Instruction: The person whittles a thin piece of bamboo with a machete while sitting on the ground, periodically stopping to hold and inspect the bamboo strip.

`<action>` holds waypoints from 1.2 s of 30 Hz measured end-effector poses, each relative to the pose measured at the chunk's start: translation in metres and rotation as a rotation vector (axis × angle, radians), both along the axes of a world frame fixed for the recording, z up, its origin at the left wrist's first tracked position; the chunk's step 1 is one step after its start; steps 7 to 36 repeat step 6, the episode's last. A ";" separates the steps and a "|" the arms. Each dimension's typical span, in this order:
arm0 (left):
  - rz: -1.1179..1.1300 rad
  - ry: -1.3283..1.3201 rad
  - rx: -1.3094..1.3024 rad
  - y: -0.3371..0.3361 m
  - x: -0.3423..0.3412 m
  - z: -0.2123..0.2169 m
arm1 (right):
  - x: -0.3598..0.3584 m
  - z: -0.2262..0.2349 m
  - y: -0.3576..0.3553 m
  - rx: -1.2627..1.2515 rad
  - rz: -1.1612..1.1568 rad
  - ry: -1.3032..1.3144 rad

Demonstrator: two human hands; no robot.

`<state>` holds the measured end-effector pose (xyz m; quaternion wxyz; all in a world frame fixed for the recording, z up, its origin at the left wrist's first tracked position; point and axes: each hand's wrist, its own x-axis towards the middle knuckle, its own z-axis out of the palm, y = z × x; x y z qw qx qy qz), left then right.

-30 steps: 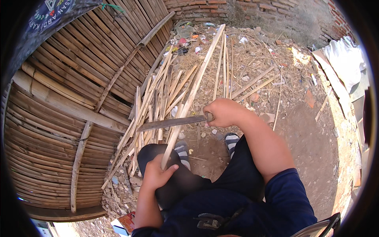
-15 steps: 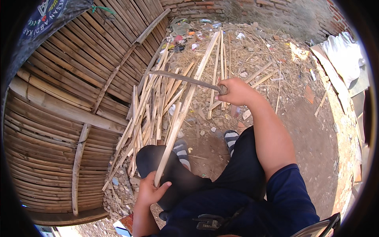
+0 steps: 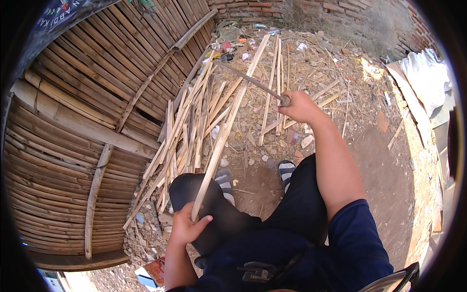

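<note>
My left hand (image 3: pixel 187 226) is closed round the near end of a long pale wooden strip (image 3: pixel 226 129), which rests over my left knee and slants away from me. In my right hand (image 3: pixel 300 107) is the handle of a long, dark-bladed machete (image 3: pixel 253 80), my fingers wrapped round it. The blade points away to the far left and crosses above the strip toward its far part; whether it touches the wood I cannot tell. Left of the strip lies a heap of similar strips (image 3: pixel 182 131), piled along the slatted wall.
A slatted bamboo wall (image 3: pixel 82 117) rises at my left. Several loose strips (image 3: pixel 272 82) lie ahead on ground strewn with straw, rubble and litter. A brick wall (image 3: pixel 331 22) closes the far side. White sacking (image 3: pixel 425 75) stands at the right. My sandalled feet (image 3: pixel 224 185) are below.
The machete has swung so its tip points farther away, and my right hand has shifted slightly right. My left hand still holds the strip. The view has tilted a little.
</note>
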<state>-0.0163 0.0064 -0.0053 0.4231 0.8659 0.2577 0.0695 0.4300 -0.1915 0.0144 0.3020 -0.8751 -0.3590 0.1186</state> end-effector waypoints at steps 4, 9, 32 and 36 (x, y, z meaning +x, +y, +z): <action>0.040 0.042 -0.040 0.000 0.000 0.002 | -0.015 0.014 0.004 -0.081 0.052 0.005; 0.051 0.050 -0.075 0.002 -0.001 -0.003 | -0.033 0.014 0.010 -0.164 0.194 -0.035; 0.051 0.050 -0.075 0.002 -0.001 -0.003 | -0.033 0.014 0.010 -0.164 0.194 -0.035; 0.051 0.050 -0.075 0.002 -0.001 -0.003 | -0.033 0.014 0.010 -0.164 0.194 -0.035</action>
